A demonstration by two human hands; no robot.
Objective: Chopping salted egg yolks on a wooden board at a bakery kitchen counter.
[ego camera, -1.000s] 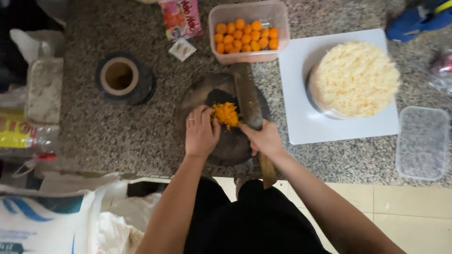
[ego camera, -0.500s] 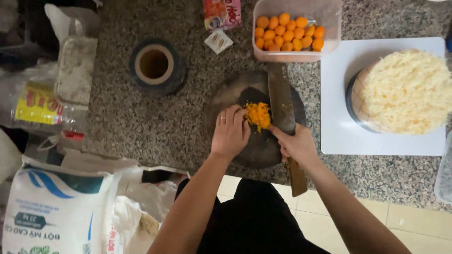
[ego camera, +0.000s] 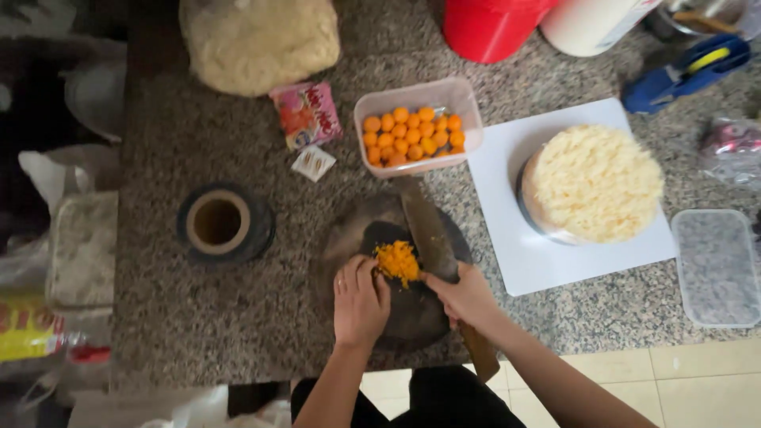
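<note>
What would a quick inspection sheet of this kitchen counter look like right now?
Surface: speckled granite counter, crowded.
Job's things: orange crumbs heaped on a dark round board; cleaver beside the heap.
Hands: left hand rests on the board touching the heap; right hand grips the cleaver.
Clutter: tub of orange balls, shredded-topped cake on a white board, tape roll, empty clear tub, pink packet.
Cables: nothing seen.
Surroundings: red bucket, bags at left, tiled floor.
</note>
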